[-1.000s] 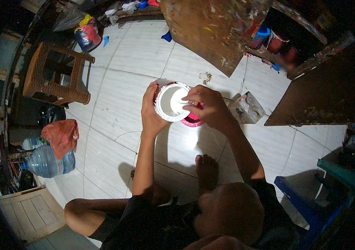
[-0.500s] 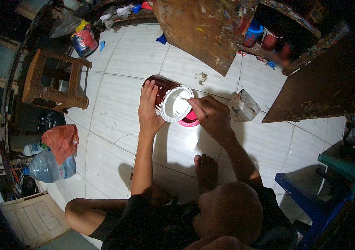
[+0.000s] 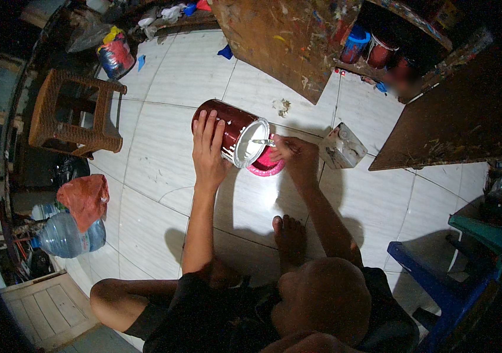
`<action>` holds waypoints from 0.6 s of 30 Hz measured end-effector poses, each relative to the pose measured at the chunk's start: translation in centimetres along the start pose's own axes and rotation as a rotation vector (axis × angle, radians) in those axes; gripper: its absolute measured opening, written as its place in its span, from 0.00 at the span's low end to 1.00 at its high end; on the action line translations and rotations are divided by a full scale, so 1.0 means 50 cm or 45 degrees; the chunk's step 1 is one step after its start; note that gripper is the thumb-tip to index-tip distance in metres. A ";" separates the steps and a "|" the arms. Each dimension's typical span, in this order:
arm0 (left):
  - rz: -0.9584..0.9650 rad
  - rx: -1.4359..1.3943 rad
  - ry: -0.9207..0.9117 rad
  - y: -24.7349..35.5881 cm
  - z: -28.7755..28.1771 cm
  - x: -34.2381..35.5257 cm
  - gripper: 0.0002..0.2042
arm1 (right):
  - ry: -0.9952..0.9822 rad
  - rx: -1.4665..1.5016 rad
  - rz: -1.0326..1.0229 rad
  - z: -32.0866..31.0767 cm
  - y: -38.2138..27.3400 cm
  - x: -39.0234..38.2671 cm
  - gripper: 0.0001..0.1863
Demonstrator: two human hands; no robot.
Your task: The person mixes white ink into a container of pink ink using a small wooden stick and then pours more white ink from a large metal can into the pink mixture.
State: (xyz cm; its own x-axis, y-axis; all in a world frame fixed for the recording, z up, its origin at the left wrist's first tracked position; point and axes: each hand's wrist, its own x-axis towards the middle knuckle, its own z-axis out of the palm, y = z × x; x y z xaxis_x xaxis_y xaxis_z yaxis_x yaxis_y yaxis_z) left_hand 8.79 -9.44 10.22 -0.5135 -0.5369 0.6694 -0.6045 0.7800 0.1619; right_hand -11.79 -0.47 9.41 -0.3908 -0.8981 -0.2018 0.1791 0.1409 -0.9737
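A dark red paint can (image 3: 231, 121) lies tipped to the right over a pink round container (image 3: 274, 166) on the floor. My left hand (image 3: 207, 143) is spread over the can's side, its fingers wrapped round it. White paint coats the can's mouth and drips down its rim. Out of that mouth sticks a thin metal utensil (image 3: 262, 142), perhaps a spoon; its inner end is hidden in the can. At its outer end, my right hand (image 3: 297, 156) is closed, fingers curled above the pink container.
A clear paint-smeared box (image 3: 345, 145) stands to the right. Brown boards (image 3: 289, 41) lean at the back, near paint pails (image 3: 355, 46). Left are a brown stool (image 3: 77, 112) and a water jug (image 3: 74, 235); a blue stool (image 3: 430, 276) stands at lower right.
The can has shifted slightly left and tips further toward its mouth. My right hand has drawn back to the right and a little down, so more of the metal utensil shows.
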 end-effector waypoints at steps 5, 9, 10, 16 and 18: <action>0.008 -0.023 0.042 -0.010 0.000 0.000 0.46 | 0.011 -0.030 -0.034 -0.023 -0.011 -0.012 0.17; 0.000 -0.013 0.037 -0.018 -0.002 -0.003 0.46 | 0.032 -0.165 -0.155 -0.056 -0.004 -0.022 0.13; 0.005 -0.001 0.040 -0.021 -0.002 -0.004 0.46 | 0.038 -0.217 -0.166 -0.064 -0.007 -0.026 0.11; 0.018 0.022 0.002 -0.026 -0.012 -0.003 0.45 | -0.031 -0.335 -0.431 -0.130 -0.007 -0.046 0.08; 0.008 0.011 0.012 -0.025 -0.013 -0.003 0.44 | -0.006 -0.296 -0.417 -0.137 -0.021 -0.059 0.08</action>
State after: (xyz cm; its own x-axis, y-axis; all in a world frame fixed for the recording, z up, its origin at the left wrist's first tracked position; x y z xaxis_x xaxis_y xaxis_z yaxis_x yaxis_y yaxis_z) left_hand 10.00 -10.13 10.38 -0.5120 -0.5288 0.6769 -0.6063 0.7807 0.1514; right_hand -17.03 4.88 10.31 -0.3889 -0.9130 0.1234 -0.1633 -0.0635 -0.9845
